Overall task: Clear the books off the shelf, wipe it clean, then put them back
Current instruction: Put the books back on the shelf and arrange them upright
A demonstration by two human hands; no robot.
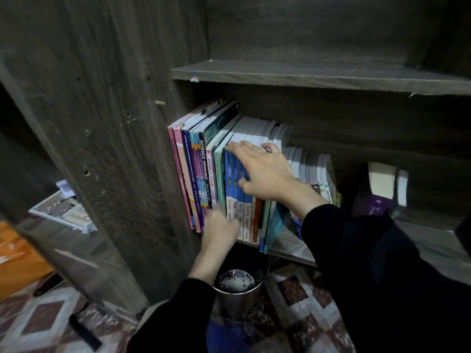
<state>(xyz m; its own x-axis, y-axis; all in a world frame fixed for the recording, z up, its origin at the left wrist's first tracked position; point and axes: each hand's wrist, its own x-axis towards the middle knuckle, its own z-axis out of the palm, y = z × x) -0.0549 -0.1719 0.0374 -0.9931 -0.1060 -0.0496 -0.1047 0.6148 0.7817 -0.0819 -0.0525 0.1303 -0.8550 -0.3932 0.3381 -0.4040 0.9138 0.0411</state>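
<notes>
A row of upright books (197, 174) fills the left part of a dark wooden shelf (293, 247). In the middle of the row stand several blue books (230, 179). My right hand (265, 171) lies over their top edges with the fingers spread, and its thumb presses on the spines. My left hand (220, 230) is lower down at the foot of the spines. It is blurred and its fingers are hard to make out. Thinner white-edged books (313, 166) lean behind my right wrist.
An upper shelf board (305, 75) is bare. A cream-edged book (382, 179) and a purple one (377, 206) sit at the right. A metal bin (239, 294) stands on the patterned mat (293, 301) under my arms. A white tray (63, 212) lies at the left.
</notes>
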